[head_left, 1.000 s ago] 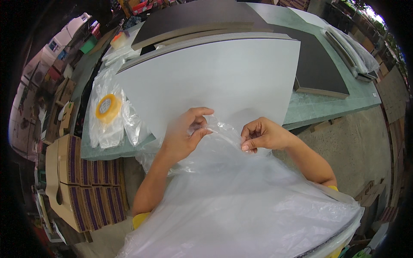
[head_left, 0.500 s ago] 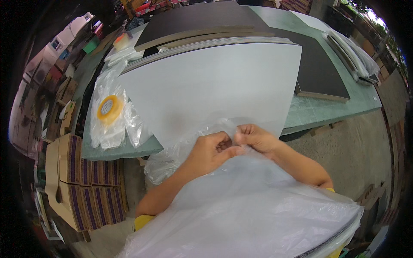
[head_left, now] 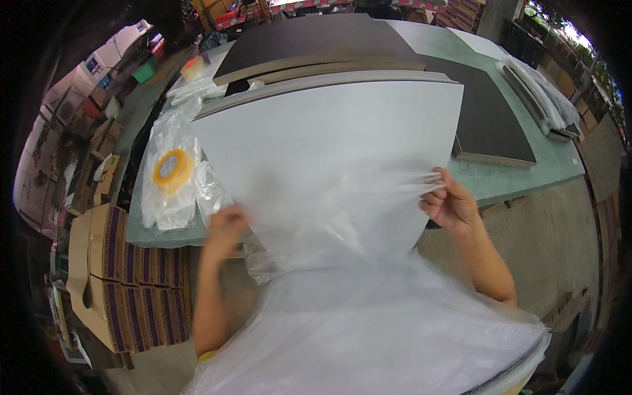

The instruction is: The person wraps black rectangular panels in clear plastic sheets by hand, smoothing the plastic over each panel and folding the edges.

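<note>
A clear plastic bag stretches between my hands, in front of a stack of large white boards. My right hand pinches the film's right edge, pulling creases into it. At the left, my left hand is curled at the bag's other edge; motion blurs its fingertips. More plastic film lies over my lap and front, with a dark edge showing at its lower right.
The boards rest on a green table beside dark boards. At left, a yellow tape roll sits on folded plastic bags. Flattened cartons are stacked beside the table. Wrapped panels lie at far right.
My hands were together at the middle, fingering the bag's edge. They have moved apart, left and right, and the film is now spread wide between them.
</note>
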Available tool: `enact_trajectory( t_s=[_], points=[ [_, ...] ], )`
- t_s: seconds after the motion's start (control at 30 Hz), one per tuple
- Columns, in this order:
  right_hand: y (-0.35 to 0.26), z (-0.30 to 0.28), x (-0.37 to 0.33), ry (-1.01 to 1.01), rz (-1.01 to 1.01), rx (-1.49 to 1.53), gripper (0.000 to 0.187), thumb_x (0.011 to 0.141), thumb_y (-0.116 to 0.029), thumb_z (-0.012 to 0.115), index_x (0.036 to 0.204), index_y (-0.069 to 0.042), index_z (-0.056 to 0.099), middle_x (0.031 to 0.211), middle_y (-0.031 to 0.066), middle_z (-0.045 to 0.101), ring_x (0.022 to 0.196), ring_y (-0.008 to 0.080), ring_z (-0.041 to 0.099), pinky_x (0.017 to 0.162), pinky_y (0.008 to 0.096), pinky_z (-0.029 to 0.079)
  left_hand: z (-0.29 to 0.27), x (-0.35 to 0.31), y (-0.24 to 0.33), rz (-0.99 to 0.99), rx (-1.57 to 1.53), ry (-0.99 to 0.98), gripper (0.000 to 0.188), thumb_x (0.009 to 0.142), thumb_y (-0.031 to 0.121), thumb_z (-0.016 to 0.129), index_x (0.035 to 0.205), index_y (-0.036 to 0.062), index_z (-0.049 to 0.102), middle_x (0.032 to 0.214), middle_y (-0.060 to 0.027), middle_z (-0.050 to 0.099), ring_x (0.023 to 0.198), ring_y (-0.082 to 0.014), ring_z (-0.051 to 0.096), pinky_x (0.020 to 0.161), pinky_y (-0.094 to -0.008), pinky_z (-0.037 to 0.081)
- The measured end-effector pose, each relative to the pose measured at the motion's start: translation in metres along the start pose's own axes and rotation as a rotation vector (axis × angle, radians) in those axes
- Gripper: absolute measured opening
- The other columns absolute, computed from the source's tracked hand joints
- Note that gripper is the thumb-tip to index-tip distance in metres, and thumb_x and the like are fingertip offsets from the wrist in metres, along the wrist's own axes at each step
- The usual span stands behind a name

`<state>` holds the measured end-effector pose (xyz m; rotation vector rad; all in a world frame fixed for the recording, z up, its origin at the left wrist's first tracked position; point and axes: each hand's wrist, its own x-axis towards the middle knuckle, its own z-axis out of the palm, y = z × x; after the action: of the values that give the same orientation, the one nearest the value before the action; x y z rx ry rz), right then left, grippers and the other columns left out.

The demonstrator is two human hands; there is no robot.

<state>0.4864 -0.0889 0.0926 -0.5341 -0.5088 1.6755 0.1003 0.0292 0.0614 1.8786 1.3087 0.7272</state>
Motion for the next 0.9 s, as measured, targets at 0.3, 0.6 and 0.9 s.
enact_trajectory(
  t_s=[0.3,0.6,0.9],
  points=[
    [0.011,0.088,0.010,-0.173,-0.344,-0.560,0.018,0.072,-0.019,0.065,0.080,-0.004,0.058,0.103,0.0075,0.049,0.099,0.0159,0.045,0.085,0.0284,0.032,0.083,-0.031,0.145,0.347,0.181,-0.560,0.025,0.077,0.022,0.059,0.089,-0.0002,0.053,0.072,-0.0125,0.057,0.058,-0.0247,0.055,0.053,-0.0322,0.043],
    [0.009,0.042,0.005,-0.223,0.229,-0.253,0.030,0.073,-0.013,0.063,0.099,-0.002,0.054,0.086,0.0077,0.059,0.083,0.0188,0.054,0.077,0.0310,0.041,0.083,-0.018,0.135,0.381,-0.468,-0.162,0.020,0.085,0.019,0.048,0.085,-0.0005,0.054,0.061,-0.0029,0.053,0.053,-0.0098,0.050,0.047,-0.0276,0.040],
    [0.002,0.072,-0.019,-0.274,0.240,-0.579,0.038,0.081,-0.037,0.051,0.094,-0.001,0.056,0.078,0.0135,0.059,0.070,0.0219,0.058,0.059,0.0328,0.047,0.056,-0.018,0.123,0.243,-0.451,-0.859,0.023,0.087,0.023,0.046,0.090,0.0014,0.053,0.075,-0.0069,0.059,0.064,-0.0121,0.054,0.056,-0.0248,0.042]
  ],
)
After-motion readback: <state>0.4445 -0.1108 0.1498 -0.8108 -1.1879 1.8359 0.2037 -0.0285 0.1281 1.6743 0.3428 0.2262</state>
